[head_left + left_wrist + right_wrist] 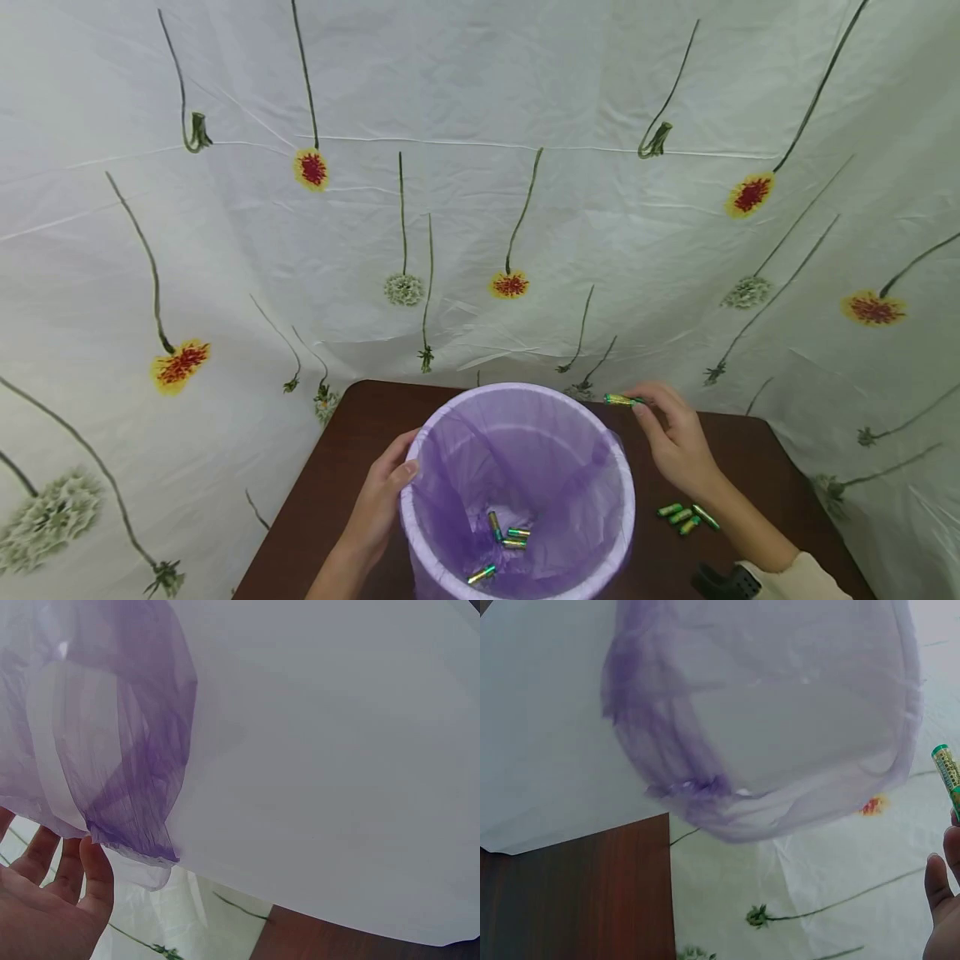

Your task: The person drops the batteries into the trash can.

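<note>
A white trash bin (628,500) lined with a thin purple bag (555,467) stands on the table. Inside, several green-and-gold batteries (514,543) lie at the bottom of the bag. At the bin's left side, my left hand (377,492) holds the rim; in the left wrist view its fingertips (91,847) meet the bag's folded edge. Right of the rim and slightly above the tabletop, my right hand (678,442) pinches one battery (619,400) between thumb and fingers. That same battery (946,771) shows at the right edge of the right wrist view.
Several more batteries (686,517) lie on the dark brown table (375,408), right of the bin and close to the right forearm. A black wrist strap (723,581) is by the right sleeve. White flower-printed cloth (465,208) hangs behind and at both sides.
</note>
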### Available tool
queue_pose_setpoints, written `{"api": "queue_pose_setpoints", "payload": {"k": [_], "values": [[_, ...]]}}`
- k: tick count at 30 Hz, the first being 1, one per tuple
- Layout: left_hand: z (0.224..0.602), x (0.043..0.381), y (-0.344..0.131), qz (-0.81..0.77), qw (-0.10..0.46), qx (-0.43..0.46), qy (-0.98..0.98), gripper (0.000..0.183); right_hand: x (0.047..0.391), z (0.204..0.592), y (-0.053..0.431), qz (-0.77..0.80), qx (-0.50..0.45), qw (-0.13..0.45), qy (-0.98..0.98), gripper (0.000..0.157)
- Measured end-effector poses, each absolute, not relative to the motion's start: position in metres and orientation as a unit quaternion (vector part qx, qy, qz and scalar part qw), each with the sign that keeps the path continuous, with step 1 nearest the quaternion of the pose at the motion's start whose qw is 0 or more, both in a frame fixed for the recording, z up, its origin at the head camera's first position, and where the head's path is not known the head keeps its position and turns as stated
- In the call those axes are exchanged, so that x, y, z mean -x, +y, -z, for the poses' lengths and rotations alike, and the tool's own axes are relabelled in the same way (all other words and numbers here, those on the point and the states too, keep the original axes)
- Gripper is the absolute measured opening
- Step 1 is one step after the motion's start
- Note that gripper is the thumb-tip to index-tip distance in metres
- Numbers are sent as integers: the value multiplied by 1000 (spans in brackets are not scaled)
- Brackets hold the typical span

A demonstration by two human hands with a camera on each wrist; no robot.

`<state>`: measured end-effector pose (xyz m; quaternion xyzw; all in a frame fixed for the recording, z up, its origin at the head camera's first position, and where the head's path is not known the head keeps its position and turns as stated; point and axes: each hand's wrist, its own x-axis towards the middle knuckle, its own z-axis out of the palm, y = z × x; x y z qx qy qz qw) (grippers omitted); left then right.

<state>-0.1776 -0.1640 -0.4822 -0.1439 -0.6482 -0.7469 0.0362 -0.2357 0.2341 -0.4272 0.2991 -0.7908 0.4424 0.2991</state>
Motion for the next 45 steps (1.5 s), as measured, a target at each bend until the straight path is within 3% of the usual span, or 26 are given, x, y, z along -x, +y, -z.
{"api": "queue_pose_setpoints", "payload": {"k": [13, 25, 45], "values": [[481, 179, -165, 749, 36, 148, -645, 42, 244, 400, 199, -446, -353, 217, -793, 30], [482, 180, -164, 754, 31, 155, -638, 42, 256, 390, 178, -415, -419, 227, -775, 29], [484, 178, -164, 760, 26, 153, -631, 42, 255, 386, 180, -417, -394, 204, -793, 30]]}}
